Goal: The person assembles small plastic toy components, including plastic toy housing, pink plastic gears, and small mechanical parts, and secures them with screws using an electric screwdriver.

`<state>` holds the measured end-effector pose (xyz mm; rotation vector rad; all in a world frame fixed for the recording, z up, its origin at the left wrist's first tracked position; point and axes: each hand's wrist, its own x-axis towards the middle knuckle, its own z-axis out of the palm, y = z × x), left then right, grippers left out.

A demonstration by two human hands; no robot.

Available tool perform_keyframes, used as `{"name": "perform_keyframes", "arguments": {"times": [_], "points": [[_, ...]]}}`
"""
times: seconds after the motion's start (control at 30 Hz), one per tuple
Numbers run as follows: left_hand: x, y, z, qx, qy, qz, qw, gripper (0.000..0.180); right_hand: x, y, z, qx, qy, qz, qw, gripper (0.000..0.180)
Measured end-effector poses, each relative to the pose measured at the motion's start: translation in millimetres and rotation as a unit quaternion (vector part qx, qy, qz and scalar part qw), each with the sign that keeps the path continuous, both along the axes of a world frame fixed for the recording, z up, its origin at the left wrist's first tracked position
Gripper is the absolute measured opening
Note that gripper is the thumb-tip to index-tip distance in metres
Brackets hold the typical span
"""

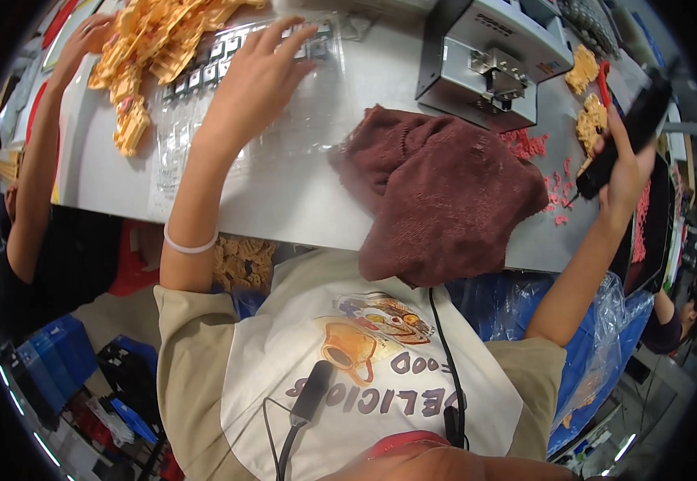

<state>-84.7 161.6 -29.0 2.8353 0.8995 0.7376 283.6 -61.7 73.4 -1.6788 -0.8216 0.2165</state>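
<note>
Here, the left hand [256,76] lies flat and unclenched on a clear tray [196,120], steadying it beside orange parts [152,48]. The right hand [625,164] grasps a black tool [625,136], raised clear of a brown towel [437,192] for access.

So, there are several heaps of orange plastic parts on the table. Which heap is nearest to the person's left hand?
The big heap at the table's far left, just left of the left hand. The smaller orange heaps lie far right, near the right hand.
</note>
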Motion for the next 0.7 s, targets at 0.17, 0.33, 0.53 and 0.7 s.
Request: {"name": "perform_keyframes", "arguments": {"times": [0.17, 0.33, 0.53, 0.7], "points": [[6.6, -9.1, -17.9, 0.008, 0.04, 0.015, 0.999, 0.047, 33.8, 31.6, -27.5, -0.154, -0.075, -0.031, 0.985, 0.043], [14.1, -12.7, -14.9, -0.013, 0.049, 0.034, 0.998, 0.047, 81.1, 62.3, -80.4, -0.244, -0.263, 0.001, 0.933, 0.07], [11.9, -12.7, -7.4, -0.07, 0.045, 0.057, 0.995, 0.039, 62.0, 73.4, -92.9, -0.351, -0.352, 0.022, 0.868, 0.063], [11.0, -10.7, -10.4, -0.067, -0.003, 0.055, 0.996, 0.035, 80.7, 44.1, -64.7, -0.326, -0.34, 0.002, 0.882, 0.058]]}}
